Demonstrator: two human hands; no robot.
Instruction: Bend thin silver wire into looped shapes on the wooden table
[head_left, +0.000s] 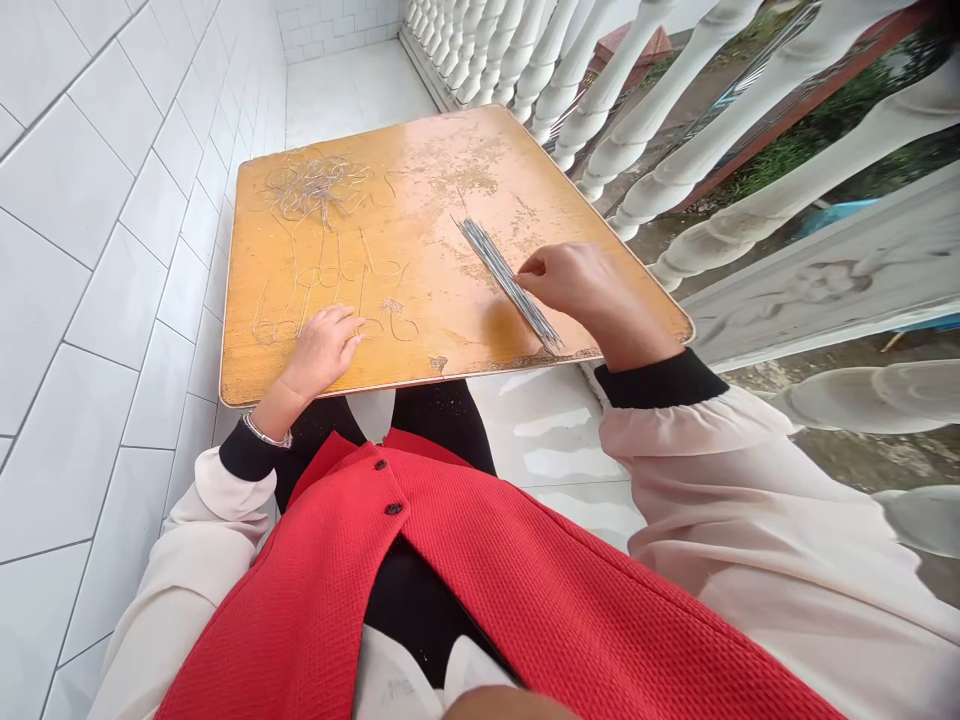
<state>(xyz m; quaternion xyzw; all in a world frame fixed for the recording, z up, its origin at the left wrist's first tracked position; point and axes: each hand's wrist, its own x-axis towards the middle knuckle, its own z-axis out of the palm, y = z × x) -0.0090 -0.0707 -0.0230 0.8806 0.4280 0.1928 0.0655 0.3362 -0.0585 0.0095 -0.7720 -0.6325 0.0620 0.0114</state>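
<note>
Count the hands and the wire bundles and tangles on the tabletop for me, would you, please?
Hands: 2 (left hand, right hand)
Straight wire bundles: 1 (straight wire bundle)
Wire tangles: 1 (wire tangle)
Total: 4

Both hands out front, palms down, well apart!
L hand sits low, fingers loosely together, pointing twd R hand, which is arched w/ fingers curled down. L wrist angles in from lower left, R forearm from lower right.
</note>
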